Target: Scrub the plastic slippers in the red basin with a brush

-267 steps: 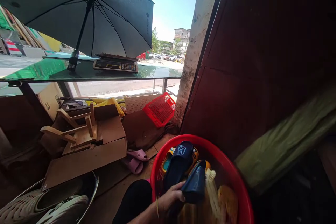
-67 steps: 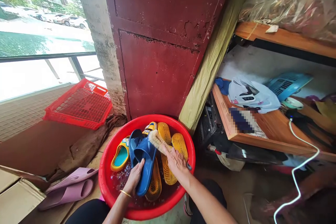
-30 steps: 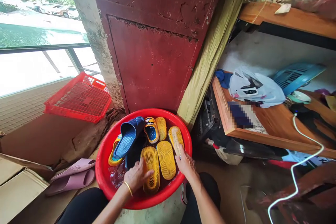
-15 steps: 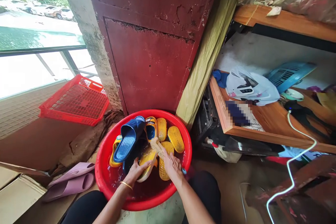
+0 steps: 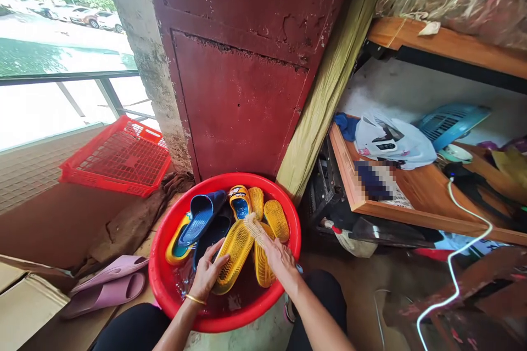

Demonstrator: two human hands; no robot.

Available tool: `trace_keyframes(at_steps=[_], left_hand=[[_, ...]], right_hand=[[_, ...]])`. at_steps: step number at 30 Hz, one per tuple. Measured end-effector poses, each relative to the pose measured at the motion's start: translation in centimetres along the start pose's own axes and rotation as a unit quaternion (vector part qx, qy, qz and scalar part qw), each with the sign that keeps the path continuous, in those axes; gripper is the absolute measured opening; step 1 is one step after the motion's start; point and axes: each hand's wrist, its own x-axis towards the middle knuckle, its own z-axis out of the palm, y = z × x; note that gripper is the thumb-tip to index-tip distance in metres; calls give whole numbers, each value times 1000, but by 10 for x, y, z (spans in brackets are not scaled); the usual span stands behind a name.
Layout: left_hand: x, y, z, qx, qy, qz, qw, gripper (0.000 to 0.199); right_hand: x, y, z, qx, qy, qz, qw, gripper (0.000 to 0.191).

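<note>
My left hand (image 5: pixel 208 272) grips a yellow slipper (image 5: pixel 236 255) by its side, its patterned sole facing up over the water. In my right hand (image 5: pixel 280 259) is a pale scrubbing brush (image 5: pixel 254 226), its bristled end beside the toe of that slipper. Both hands are above a red basin (image 5: pixel 153 263) of water. Blue slippers (image 5: pixel 202 219) lie at the basin's left, next to a yellow slipper with a green insole (image 5: pixel 178 247). Several more yellow slippers (image 5: pixel 276 220) rest at the back and right, mostly sole up.
A pair of pink slippers (image 5: pixel 107 290) sits on cardboard left of the basin. Behind them leans a red plastic crate (image 5: pixel 119 159). A dark red door (image 5: pixel 239 120) stands behind the basin. On the right, a wooden shelf (image 5: pixel 428 184) holds a white plastic bag (image 5: pixel 393 140); a white cable (image 5: pixel 455 269) hangs down.
My left hand has turned the yellow slipper, so its sole now faces up more fully. The brush has shifted slightly right. The blue slipper on top sits a little lower.
</note>
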Motion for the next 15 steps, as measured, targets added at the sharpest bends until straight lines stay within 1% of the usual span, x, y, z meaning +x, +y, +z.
trace_keyframes(at_steps=[4,5,7,9,10,13,15], left_hand=[[-1,7,0,-3,-24,29,999,64],[-2,10,1,-5,-35,36,999,63],[-6,18,4,11,-62,63,996,60],[-11,27,7,58,-84,101,990,56],[-14,31,8,88,-89,120,985,54],[-23,38,11,178,-111,166,964,50],[-26,33,13,222,-133,185,948,50]], right_hand=[[-7,-11,6,-16,-47,-58,997,56],[-8,-9,6,-19,-49,-54,997,57],[-6,-1,4,-20,-38,-11,999,54],[1,10,-2,-16,-19,33,999,51],[5,15,-4,-9,-10,43,999,50],[11,20,-8,13,-1,34,999,51],[9,18,-7,15,-1,19,1000,55]])
